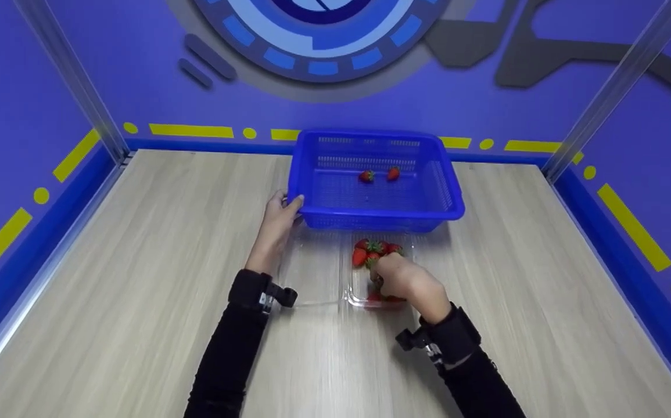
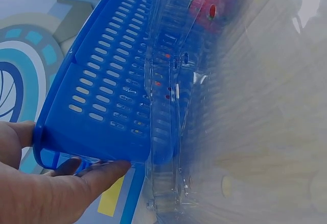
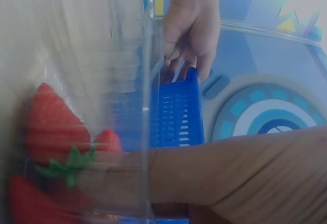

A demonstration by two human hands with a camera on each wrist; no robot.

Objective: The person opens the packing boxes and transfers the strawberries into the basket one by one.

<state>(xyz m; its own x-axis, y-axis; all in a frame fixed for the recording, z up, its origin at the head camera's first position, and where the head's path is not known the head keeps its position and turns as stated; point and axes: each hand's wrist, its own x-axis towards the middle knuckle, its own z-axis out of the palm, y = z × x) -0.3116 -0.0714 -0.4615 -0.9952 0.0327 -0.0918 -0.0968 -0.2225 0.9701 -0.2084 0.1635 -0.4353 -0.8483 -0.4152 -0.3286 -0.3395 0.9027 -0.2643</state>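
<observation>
A blue plastic basket (image 1: 379,216) stands at the back of the table with two strawberries (image 1: 393,173) inside. My left hand (image 1: 279,219) holds its left rim, thumb on top and fingers beneath, as the left wrist view also shows. In front of the basket lies a clear plastic box (image 1: 354,301) with several strawberries (image 1: 359,257). My right hand (image 1: 408,280) reaches down into this box among the fruit. In the right wrist view a strawberry (image 3: 53,124) with green leaves lies close by the fingers. Those fingertips are hidden, so whether they pinch a strawberry cannot be told.
The box's clear lid (image 1: 312,281) lies folded out to the left on the wooden table (image 1: 155,278). Blue patterned walls (image 1: 137,69) with metal corner posts (image 1: 608,87) enclose the back and sides. The basket sits near the back wall.
</observation>
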